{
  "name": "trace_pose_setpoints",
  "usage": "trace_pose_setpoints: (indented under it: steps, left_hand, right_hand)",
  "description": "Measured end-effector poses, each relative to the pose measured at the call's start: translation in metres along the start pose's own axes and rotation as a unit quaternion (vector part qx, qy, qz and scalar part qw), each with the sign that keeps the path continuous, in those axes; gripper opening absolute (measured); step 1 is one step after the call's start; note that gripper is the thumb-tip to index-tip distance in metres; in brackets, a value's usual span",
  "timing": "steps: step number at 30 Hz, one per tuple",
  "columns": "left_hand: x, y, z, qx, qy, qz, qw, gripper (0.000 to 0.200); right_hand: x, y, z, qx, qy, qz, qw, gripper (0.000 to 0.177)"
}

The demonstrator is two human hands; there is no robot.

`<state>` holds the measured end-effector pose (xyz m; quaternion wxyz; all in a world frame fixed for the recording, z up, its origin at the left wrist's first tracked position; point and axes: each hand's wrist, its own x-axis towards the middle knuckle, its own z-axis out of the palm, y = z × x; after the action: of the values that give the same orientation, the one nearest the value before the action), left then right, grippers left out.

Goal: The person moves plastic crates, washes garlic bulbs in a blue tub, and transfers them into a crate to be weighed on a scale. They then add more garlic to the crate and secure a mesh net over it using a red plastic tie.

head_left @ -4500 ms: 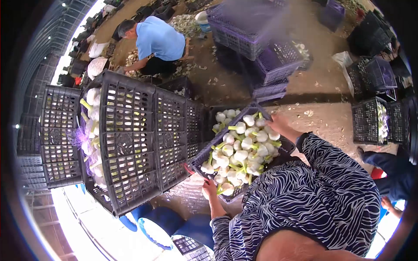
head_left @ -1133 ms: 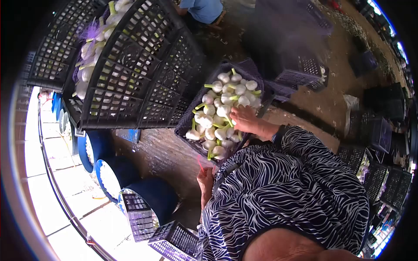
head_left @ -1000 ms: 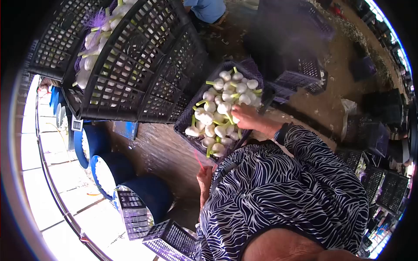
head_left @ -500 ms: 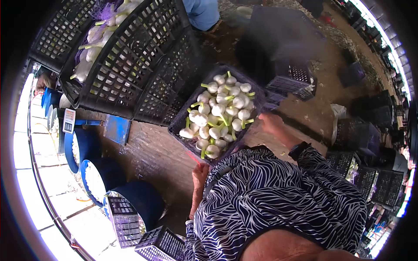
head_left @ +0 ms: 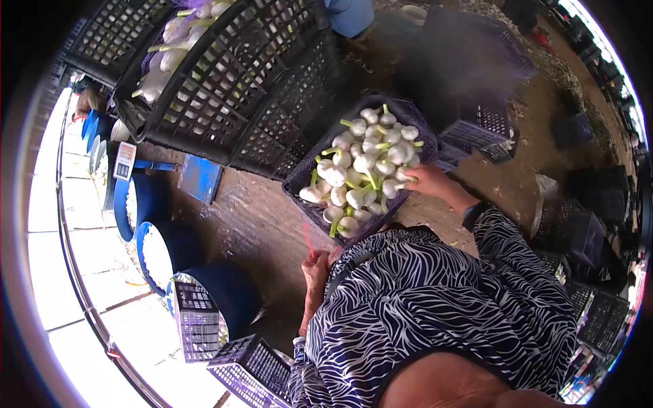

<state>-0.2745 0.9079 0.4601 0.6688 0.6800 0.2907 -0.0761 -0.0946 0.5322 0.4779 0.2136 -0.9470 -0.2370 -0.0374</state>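
White garlic bulbs with cut green stems (head_left: 364, 163) fill a dark crate (head_left: 314, 219) lined with purple netting, in front of my body. My right hand (head_left: 432, 182) reaches over the crate's right rim, its fingers closed at a bulb by the edge. Below the near left corner, my left hand (head_left: 315, 267) is closed around a thin red string (head_left: 309, 239) that runs up toward the crate. Part of its fingers is hidden from view.
A tall black crate of garlic (head_left: 224, 81) stands at the upper left. Blue tubs (head_left: 221, 299) line the left side, near a scale display (head_left: 125, 160) and a blue platform (head_left: 201, 178). Stacked crates (head_left: 476, 122) are at the right. A person in blue (head_left: 350, 15) is at the top.
My right hand has moved from beside the crate's right rim onto the garlic at that edge. The left hand stays low with the red string. The view has shifted slightly.
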Motion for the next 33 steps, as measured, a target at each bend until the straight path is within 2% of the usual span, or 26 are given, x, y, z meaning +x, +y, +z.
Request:
trace_pose_setpoints:
  steps: [1, 2, 3, 4, 5, 6, 9, 12, 13, 16, 19, 22, 25, 29, 30, 33]
  left_hand:
    - [-0.005, 0.011, -0.001, -0.015, 0.013, -0.04, 0.999, 0.017]
    - [0.004, 0.002, -0.014, -0.088, 0.029, -0.055, 0.994, 0.019]
    - [0.011, 0.002, -0.021, -0.101, 0.07, -0.051, 0.991, 0.02]
    - [0.021, 0.004, -0.025, -0.113, 0.109, -0.047, 0.986, 0.021]
    - [0.031, 0.006, -0.029, -0.125, 0.146, -0.042, 0.98, 0.023]
    - [0.053, -0.004, -0.04, -0.092, 0.154, -0.039, 0.983, 0.025]
    - [0.09, 0.008, -0.043, -0.116, 0.153, -0.079, 0.978, 0.028]
    - [0.126, 0.026, -0.036, -0.15, 0.144, -0.153, 0.966, 0.026]
    - [0.131, 0.036, -0.029, -0.168, 0.136, -0.172, 0.961, 0.025]
    - [0.154, 0.043, -0.024, -0.2, 0.102, -0.202, 0.953, 0.022]
    - [0.16, 0.051, -0.02, -0.226, 0.091, -0.231, 0.942, 0.025]
    - [0.166, 0.054, -0.018, -0.204, 0.086, -0.268, 0.938, 0.026]
    - [0.181, 0.041, -0.032, -0.221, 0.032, -0.271, 0.936, 0.023]
    - [0.197, 0.031, -0.042, -0.117, 0.038, -0.3, 0.946, 0.021]
    - [0.202, 0.033, -0.041, -0.136, 0.031, -0.304, 0.942, 0.02]
    - [0.209, 0.025, -0.037, -0.189, 0.014, -0.322, 0.928, 0.019]
  right_hand:
    - [0.006, -0.003, -0.01, 0.076, 0.001, 0.038, 0.996, 0.03]
    - [0.014, -0.007, -0.019, 0.152, 0.002, 0.077, 0.985, 0.028]
    - [0.024, -0.008, -0.023, 0.17, 0.086, 0.133, 0.973, 0.023]
    - [0.036, -0.004, -0.03, 0.123, 0.119, 0.172, 0.97, 0.021]
    - [0.048, -0.001, -0.035, 0.087, 0.201, 0.164, 0.962, 0.019]
    - [0.059, 0.02, -0.03, 0.055, 0.203, 0.194, 0.958, 0.028]
    - [0.095, 0.054, -0.028, -0.109, 0.25, 0.157, 0.949, 0.048]
    - [0.135, 0.067, -0.019, -0.126, 0.198, 0.183, 0.955, 0.067]
    - [0.148, 0.064, -0.023, -0.105, 0.144, 0.232, 0.956, 0.077]
    - [0.189, 0.086, -0.015, 0.013, -0.001, 0.333, 0.943, 0.086]
    - [0.214, 0.12, 0.008, 0.089, 0.026, 0.267, 0.959, 0.047]
    - [0.23, 0.129, -0.005, 0.319, -0.098, 0.317, 0.888, 0.024]
    - [0.23, 0.126, -0.014, 0.391, -0.106, 0.391, 0.826, 0.017]
    - [0.227, 0.128, -0.012, 0.408, -0.082, 0.398, 0.818, 0.02]
    - [0.229, 0.123, -0.018, 0.371, -0.086, 0.392, 0.838, 0.023]
    - [0.229, 0.119, -0.017, 0.356, -0.052, 0.412, 0.837, 0.024]
